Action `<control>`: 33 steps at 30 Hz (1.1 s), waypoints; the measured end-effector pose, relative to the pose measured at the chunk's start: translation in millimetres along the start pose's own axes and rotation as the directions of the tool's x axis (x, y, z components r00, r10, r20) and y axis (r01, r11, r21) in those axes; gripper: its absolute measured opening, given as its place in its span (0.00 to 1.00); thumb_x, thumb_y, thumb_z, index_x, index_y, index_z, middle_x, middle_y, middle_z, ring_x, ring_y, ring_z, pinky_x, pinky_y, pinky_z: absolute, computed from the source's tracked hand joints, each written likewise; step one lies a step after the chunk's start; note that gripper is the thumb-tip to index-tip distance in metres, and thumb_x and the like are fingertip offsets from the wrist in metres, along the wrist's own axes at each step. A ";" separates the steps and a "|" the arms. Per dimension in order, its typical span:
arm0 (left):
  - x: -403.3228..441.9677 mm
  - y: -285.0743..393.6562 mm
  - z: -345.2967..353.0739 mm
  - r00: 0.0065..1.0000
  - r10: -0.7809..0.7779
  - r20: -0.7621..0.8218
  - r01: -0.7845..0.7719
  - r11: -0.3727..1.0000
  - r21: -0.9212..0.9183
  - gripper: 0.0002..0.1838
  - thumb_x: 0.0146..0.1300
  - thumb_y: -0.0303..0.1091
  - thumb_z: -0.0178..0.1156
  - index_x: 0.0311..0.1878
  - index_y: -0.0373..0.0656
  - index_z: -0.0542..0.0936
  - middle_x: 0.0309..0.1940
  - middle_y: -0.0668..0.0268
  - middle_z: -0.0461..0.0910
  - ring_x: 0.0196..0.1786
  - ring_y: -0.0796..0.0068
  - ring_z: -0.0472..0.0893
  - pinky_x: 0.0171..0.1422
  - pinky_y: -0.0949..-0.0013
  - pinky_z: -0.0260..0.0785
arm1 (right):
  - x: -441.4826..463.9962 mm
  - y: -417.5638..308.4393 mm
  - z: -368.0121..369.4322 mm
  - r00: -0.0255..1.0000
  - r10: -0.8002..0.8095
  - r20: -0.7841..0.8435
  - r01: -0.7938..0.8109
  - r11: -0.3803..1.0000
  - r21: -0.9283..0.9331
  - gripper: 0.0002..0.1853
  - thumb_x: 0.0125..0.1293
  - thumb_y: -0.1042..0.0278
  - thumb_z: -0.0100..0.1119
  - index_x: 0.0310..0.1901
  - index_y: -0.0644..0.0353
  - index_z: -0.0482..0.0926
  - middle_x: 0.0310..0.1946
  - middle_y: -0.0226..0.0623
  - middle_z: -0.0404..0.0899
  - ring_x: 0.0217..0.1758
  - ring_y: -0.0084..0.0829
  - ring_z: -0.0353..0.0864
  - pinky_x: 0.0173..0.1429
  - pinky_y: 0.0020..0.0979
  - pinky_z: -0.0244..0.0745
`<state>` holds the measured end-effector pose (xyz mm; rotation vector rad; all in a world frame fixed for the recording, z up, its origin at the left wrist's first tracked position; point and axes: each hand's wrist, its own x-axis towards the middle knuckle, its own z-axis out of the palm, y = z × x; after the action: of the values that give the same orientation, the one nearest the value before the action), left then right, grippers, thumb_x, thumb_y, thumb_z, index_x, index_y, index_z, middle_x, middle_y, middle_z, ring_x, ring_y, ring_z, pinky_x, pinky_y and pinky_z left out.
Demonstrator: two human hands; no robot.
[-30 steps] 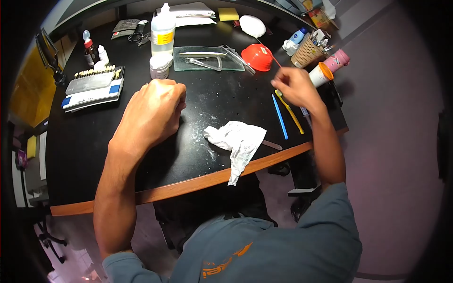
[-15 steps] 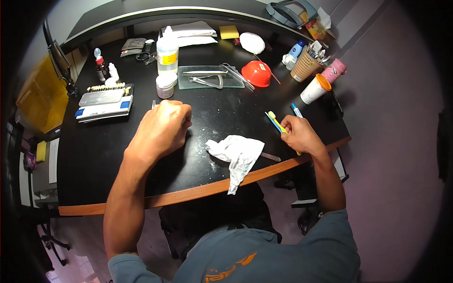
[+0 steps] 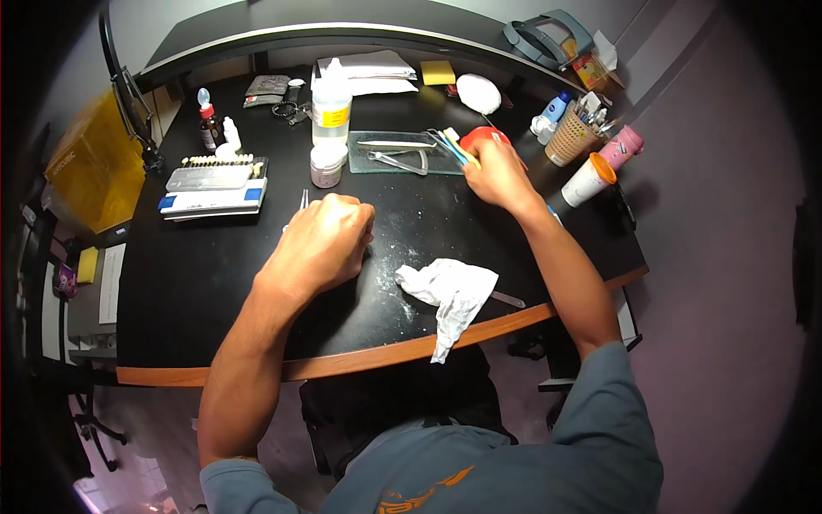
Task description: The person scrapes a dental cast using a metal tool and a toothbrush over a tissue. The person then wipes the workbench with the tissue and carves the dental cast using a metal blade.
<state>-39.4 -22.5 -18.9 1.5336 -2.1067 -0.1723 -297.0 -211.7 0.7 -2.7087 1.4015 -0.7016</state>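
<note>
My left hand [image 3: 330, 236] is a fist over the left middle of the black desk [image 3: 214, 300]; whatever it holds is hidden, though a thin metal tip [image 3: 305, 199] shows behind it. My right hand [image 3: 497, 171] is closed on a yellow toothbrush [image 3: 467, 156] and a blue stick [image 3: 454, 142], just in front of the red bowl [image 3: 485, 135]. Left of that hand lies a glass slab [image 3: 364, 164] with a metal caliper [image 3: 402, 163] on it. Nearer the front edge a crumpled white cloth [image 3: 449, 291] partly covers a flat stick [image 3: 509, 299].
A clear bottle [image 3: 331, 116] and white jar [image 3: 326, 166] stand behind my left hand. Tooth shade guides [image 3: 214, 184] lie at left. On the right are a pen basket [image 3: 569, 141], an orange-rimmed cup [image 3: 587, 180] and a pink bottle [image 3: 622, 146].
My right hand came down to the desk's right side, took hold of the yellow toothbrush and blue stick, and moved up and left to the red bowl. My left hand stays a fist.
</note>
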 end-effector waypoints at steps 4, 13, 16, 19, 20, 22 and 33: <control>-1.6 -4.0 5.8 0.999 0.029 -0.025 -0.028 0.999 0.030 0.07 0.61 0.27 0.71 0.35 0.37 0.82 0.34 0.52 0.86 0.40 0.43 0.88 0.45 0.47 0.81 | 54.3 7.0 38.5 0.988 0.122 0.096 -0.111 0.988 -0.111 0.12 0.60 0.72 0.64 0.41 0.69 0.90 0.39 0.66 0.88 0.50 0.61 0.90 0.58 0.54 0.83; -2.8 -5.7 12.6 0.996 0.079 -0.035 -0.076 0.995 0.064 0.07 0.61 0.26 0.69 0.34 0.36 0.79 0.34 0.50 0.85 0.37 0.41 0.87 0.41 0.45 0.81 | 41.6 -2.0 51.8 0.998 0.065 -0.017 -0.067 0.986 -0.153 0.15 0.62 0.68 0.71 0.49 0.64 0.89 0.49 0.57 0.86 0.55 0.56 0.87 0.62 0.53 0.82; -2.2 -5.2 8.3 0.998 0.058 -0.032 -0.056 0.997 0.045 0.05 0.62 0.25 0.68 0.35 0.36 0.81 0.33 0.51 0.85 0.38 0.42 0.87 0.42 0.47 0.81 | 19.4 -7.7 23.6 0.991 -0.132 -0.012 0.133 0.989 0.072 0.13 0.63 0.69 0.71 0.48 0.65 0.88 0.41 0.50 0.87 0.47 0.46 0.89 0.54 0.45 0.83; -2.5 -3.3 6.2 0.999 0.044 -0.031 -0.043 0.999 0.030 0.05 0.61 0.25 0.69 0.34 0.35 0.81 0.33 0.51 0.86 0.39 0.43 0.88 0.44 0.48 0.81 | -21.5 -26.6 -21.6 0.926 -0.227 0.302 0.092 0.911 0.401 0.12 0.65 0.72 0.72 0.48 0.66 0.88 0.34 0.41 0.87 0.37 0.30 0.86 0.44 0.34 0.82; -2.0 -1.6 4.5 0.999 0.043 -0.026 -0.043 0.999 0.017 0.05 0.61 0.25 0.69 0.34 0.35 0.81 0.33 0.51 0.86 0.39 0.44 0.88 0.44 0.48 0.81 | -34.8 -30.9 -35.3 0.882 -0.276 0.383 0.077 0.885 0.459 0.11 0.65 0.72 0.73 0.47 0.67 0.89 0.33 0.38 0.87 0.34 0.26 0.85 0.42 0.31 0.81; -1.6 -0.4 4.5 0.998 0.054 -0.040 -0.055 0.998 -0.027 0.05 0.60 0.23 0.70 0.34 0.35 0.82 0.33 0.51 0.86 0.40 0.44 0.88 0.45 0.49 0.80 | -50.5 -30.1 -59.1 0.779 -0.321 0.539 0.115 0.918 0.381 0.09 0.66 0.73 0.73 0.46 0.67 0.88 0.35 0.40 0.88 0.35 0.29 0.86 0.42 0.32 0.82; 5.2 30.3 -11.3 0.986 0.169 -0.006 -0.161 0.926 -0.341 0.07 0.59 0.19 0.73 0.38 0.36 0.85 0.30 0.57 0.83 0.28 0.62 0.81 0.34 0.61 0.72 | -181.7 -2.2 -59.7 0.970 0.061 0.235 -0.155 0.901 0.405 0.10 0.62 0.69 0.81 0.42 0.63 0.92 0.37 0.34 0.84 0.36 0.27 0.84 0.37 0.30 0.77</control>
<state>-60.8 -14.4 4.5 1.1511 -2.0808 -0.4704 -409.3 -57.7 -14.7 -2.2738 1.1771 -0.5958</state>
